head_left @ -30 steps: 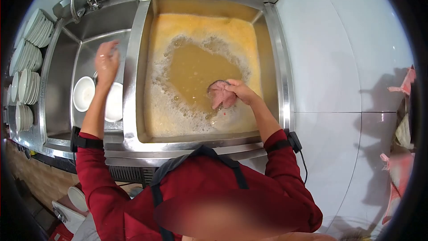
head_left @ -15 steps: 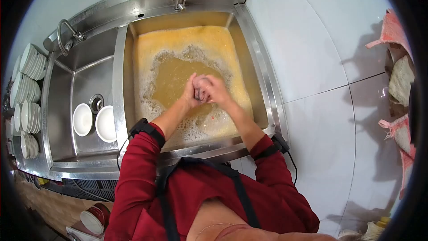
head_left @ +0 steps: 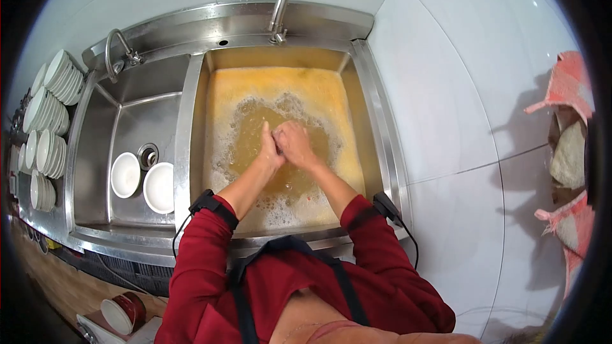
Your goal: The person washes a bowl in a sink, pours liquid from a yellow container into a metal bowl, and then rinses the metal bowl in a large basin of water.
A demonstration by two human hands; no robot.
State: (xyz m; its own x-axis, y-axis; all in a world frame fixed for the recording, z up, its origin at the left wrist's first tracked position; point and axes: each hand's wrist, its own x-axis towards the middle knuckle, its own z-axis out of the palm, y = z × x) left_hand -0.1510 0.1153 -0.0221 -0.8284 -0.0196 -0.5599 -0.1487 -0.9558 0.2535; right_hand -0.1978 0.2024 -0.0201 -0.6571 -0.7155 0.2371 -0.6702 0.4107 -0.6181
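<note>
My left hand (head_left: pixel 271 145) and my right hand (head_left: pixel 294 143) press together just above the murky water (head_left: pixel 255 118) in the large sink basin. My right hand is closed, its knuckles up, against the palm side of my left hand. The left thumb points up and away from me, while the other left fingers are mostly hidden behind the right hand. Whatever lies between the palms is covered. Foam (head_left: pixel 280 213) and an orange film (head_left: pixel 280 76) ring the open patch of water around my hands.
Two white bowls, a left one (head_left: pixel 126 175) and a right one (head_left: pixel 159 188), sit in the smaller basin (head_left: pixel 146 127). Plates (head_left: pixel 65 79) stand stacked at the left. Behind are a tall faucet (head_left: pixel 279 13) and a shorter faucet (head_left: pixel 115 57). Pink cloths (head_left: pixel 567 86) hang at right.
My head view has shifted, so the sink sits lower in the picture. My hands have turned against each other, and the greyish crumpled thing seen between them is now hidden.
</note>
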